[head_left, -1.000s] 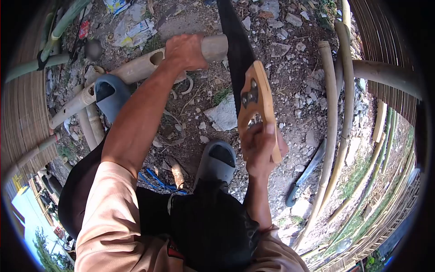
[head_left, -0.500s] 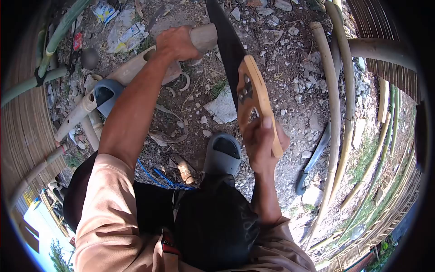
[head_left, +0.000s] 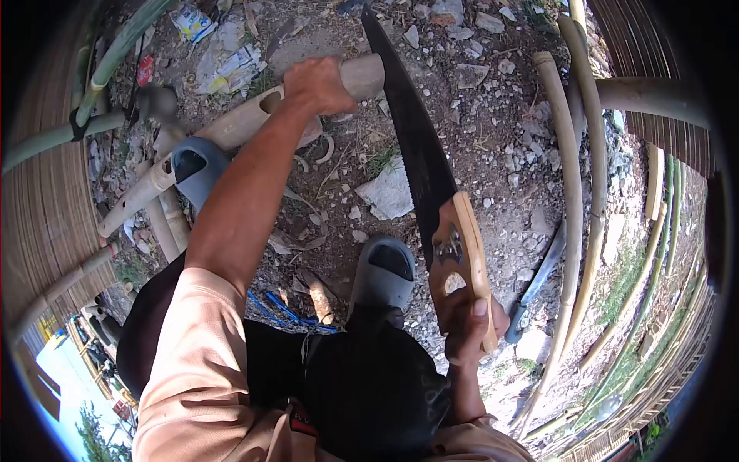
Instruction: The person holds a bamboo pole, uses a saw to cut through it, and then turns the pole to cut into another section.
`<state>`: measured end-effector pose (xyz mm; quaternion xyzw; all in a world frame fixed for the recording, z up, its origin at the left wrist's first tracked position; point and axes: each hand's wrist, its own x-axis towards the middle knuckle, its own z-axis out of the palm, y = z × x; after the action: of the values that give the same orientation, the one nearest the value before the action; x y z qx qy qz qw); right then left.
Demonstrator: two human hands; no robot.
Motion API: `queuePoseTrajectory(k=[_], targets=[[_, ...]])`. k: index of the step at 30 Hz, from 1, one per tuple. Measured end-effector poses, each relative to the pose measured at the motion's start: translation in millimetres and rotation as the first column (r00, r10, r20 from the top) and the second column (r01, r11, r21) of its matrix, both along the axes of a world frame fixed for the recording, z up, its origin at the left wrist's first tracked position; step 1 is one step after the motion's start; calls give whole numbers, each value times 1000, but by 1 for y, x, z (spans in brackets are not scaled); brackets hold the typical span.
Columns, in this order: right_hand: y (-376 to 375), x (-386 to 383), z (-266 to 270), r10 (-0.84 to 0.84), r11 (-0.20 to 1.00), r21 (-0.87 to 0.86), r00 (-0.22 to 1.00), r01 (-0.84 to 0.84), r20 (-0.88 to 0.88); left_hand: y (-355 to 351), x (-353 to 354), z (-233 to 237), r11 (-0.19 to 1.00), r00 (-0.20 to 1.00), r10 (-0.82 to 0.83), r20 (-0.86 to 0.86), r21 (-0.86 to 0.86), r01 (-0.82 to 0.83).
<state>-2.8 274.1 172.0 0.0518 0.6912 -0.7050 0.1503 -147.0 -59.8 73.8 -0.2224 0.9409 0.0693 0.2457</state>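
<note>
My left hand (head_left: 319,85) is wrapped round a thick bamboo pole (head_left: 239,123), close to its end. An oblong hole shows in the pole just behind that hand. In my right hand (head_left: 471,327) is the wooden handle of a handsaw (head_left: 416,138), with the thumb along its side. The dark toothed blade crosses the bamboo's end with its front part, right of my left hand. Whether the teeth sit in a cut cannot be seen. My left foot in a grey clog (head_left: 198,171) rests against the pole; the other grey clog (head_left: 383,273) stands on the ground.
A long knife (head_left: 537,281) lies on the stony ground at right, beside upright-looking bamboo poles (head_left: 568,177). A pale rock (head_left: 387,189) sits between pole and feet. Blue cord (head_left: 285,309) lies near my legs. Plastic litter (head_left: 231,69) and green bamboo (head_left: 115,50) are at upper left.
My right hand has drawn the saw back toward my body, so a part of the blade nearer its tip is at the bamboo. My left hand keeps its hold; the view has shifted slightly.
</note>
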Motion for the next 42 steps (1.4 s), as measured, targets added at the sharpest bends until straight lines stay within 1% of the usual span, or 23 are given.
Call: queuePoseTrajectory(k=[2,4,7,9,12,13,14,16,18,19,20,23,25,26,28,29,31,32,34,35,38,40,42], targets=[[-39,-46,-23,35,997,63,995,-40,89,1,-6,-2,1000,1000,-6,-5,-25,6],[-102,-101,-56,45,999,0,999,-45,29,-5,-12,6,999,1000,16,-1,-40,-16],[-80,-83,-51,43,999,18,996,-45,77,0,-13,2,1000,1000,9,21,-9,-9],[-4,-16,-39,64,994,94,997,-59,-53,-15,-25,5,999,1000,16,-1,-34,-16],[117,79,-9,77,980,189,995,-63,-66,-16,-31,6,999,999,36,35,-16,-36],[153,111,-1,4,996,94,999,-7,34,-17,-31,3,999,999,21,43,-46,-19],[193,144,0,-161,984,92,981,151,112,-19,-30,2,998,999,24,38,-59,-22],[210,130,36,-113,989,-69,962,133,247,-18,-28,-1,999,1000,14,-16,-45,-15],[220,123,32,-114,989,-67,967,133,230,-16,-27,-1,999,999,8,-34,-50,-9],[218,118,24,-150,989,9,977,150,149,-16,-25,-3,999,999,13,-40,-42,-14],[214,112,17,-155,988,18,974,154,163,-11,-22,2,999,999,17,-44,-48,-19],[193,85,-6,-130,991,-30,991,131,40,-2,-16,11,999,999,-10,-52,-44,7],[178,72,-16,-174,984,-32,983,173,-50,-3,-14,22,987,994,-84,69,144,74],[172,65,-22,-154,986,-77,987,149,-55,-6,-13,24,987,994,-79,77,147,67],[152,57,-35,-169,983,-99,976,156,-138,-12,-20,28,960,989,-73,130,278,35],[140,50,-36,-143,988,-75,974,132,-175,-12,-22,29,958,988,-79,131,283,39],[102,32,-22,-104,994,11,970,109,-221,-10,-18,30,974,997,-72,-20,215,75],[84,24,-13,-90,992,69,968,109,-236,-8,-15,28,972,997,-68,-27,223,73],[65,23,-23,-56,993,84,967,79,-248,-1,-10,21,993,992,-107,-69,42,110],[55,17,-24,-24,991,114,942,66,-334,1,-11,18,993,992,-104,-70,49,107],[36,11,-34,65,987,163,892,10,-448,6,-14,17,988,990,-144,7,63,143],[32,6,-37,124,981,191,873,-36,-472,7,-23,18,987,991,-108,76,130,98],[26,4,-45,89,991,133,862,-25,-499,7,-28,18,986,986,-115,120,138,98]])
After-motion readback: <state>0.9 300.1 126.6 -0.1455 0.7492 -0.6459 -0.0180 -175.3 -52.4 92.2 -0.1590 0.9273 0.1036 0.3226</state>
